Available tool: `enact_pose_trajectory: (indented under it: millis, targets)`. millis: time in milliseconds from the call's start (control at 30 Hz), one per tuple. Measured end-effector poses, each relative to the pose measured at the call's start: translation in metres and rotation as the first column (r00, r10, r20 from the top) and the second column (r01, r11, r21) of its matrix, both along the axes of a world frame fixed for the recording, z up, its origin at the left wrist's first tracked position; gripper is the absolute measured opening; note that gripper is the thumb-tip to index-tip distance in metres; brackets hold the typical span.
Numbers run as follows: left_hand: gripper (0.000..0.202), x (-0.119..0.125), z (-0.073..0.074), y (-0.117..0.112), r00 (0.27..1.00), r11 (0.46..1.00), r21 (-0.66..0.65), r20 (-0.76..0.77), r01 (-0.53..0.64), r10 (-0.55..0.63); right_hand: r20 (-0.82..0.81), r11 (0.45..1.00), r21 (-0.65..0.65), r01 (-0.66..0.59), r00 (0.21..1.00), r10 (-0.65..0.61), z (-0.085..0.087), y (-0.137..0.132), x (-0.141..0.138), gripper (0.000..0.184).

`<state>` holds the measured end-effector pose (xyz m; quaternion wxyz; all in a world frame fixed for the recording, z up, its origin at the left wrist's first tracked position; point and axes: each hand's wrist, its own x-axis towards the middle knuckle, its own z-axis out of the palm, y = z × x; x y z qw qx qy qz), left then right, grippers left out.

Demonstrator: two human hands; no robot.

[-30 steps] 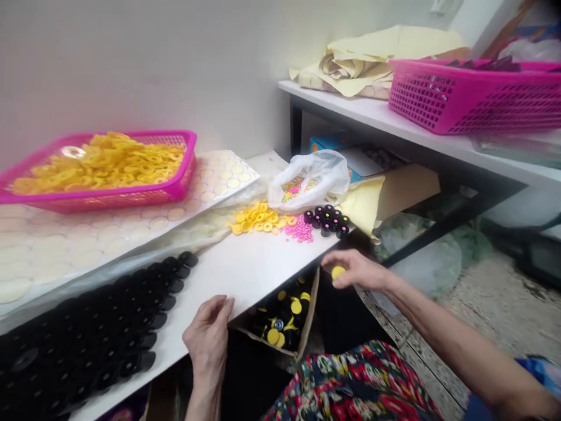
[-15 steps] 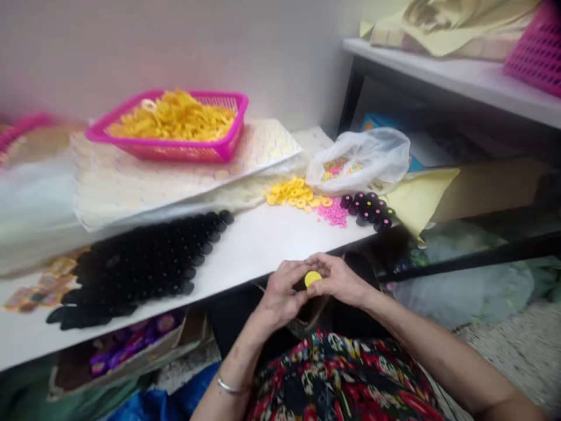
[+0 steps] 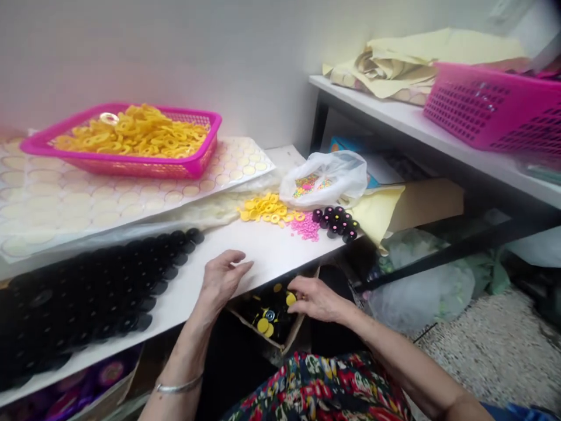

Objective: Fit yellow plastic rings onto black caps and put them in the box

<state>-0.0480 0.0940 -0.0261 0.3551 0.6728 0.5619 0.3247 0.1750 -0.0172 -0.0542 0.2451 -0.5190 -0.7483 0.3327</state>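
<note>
My right hand (image 3: 315, 299) pinches a yellow disc (image 3: 290, 299) between thumb and fingers, over an open cardboard box (image 3: 297, 331) at my lap. Inside the box are black parts and yellow discs (image 3: 263, 325). My left hand (image 3: 220, 279) hovers at the front edge of the white table (image 3: 254, 248), thumb and fingers apart, holding nothing. To its left, black round pieces (image 3: 100, 286) lie in dense overlapping rows. Beyond my hands sit yellow rings (image 3: 265, 207), small pink beads (image 3: 305, 227) and black pieces with pink or yellow centres (image 3: 337, 219).
A pink basket (image 3: 197, 166) heaped with yellow rings stands on a circle-printed sheet (image 3: 245, 166). A white plastic bag (image 3: 350, 175) of coloured beads lies behind the small piles. At right, a shelf (image 3: 381, 114) holds another pink basket (image 3: 473, 111). Purple items (image 3: 79, 383) are below the table.
My hands have come apart; the left moved left toward the table edge, and the right lowered over the box with a yellow disc. The view has turned right.
</note>
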Motion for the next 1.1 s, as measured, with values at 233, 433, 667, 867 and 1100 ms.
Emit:
enact_pose_trajectory:
  millis: [233,433,667,867,1100]
  targets:
    - [0.018,0.077,-0.014,0.068,0.948,0.971,0.217,-0.318,0.099,-0.025,-0.226,0.538,0.516,0.666,0.712,-0.665,0.021,0.022,0.079,0.01]
    - [0.018,0.137,-0.014,0.06,0.953,0.94,0.296,-0.291,0.171,-0.082,-0.247,0.345,0.56,0.753,0.549,-0.798,0.002,0.023,0.098,0.006]
    - [0.016,0.207,-0.025,0.004,0.925,0.923,0.243,-0.312,0.298,-0.217,-0.36,0.169,0.345,0.923,0.296,-0.885,-0.023,0.025,0.103,0.035]
    - [0.025,0.233,-0.033,-0.002,0.938,0.93,0.285,-0.32,0.232,-0.135,-0.413,0.323,0.093,0.942,0.332,-0.848,-0.021,0.034,0.099,0.035]
    - [0.013,0.218,-0.029,-0.002,0.969,0.906,0.37,-0.206,0.204,-0.134,-0.404,0.41,0.066,0.91,0.4,-0.823,-0.022,0.024,0.096,0.028]
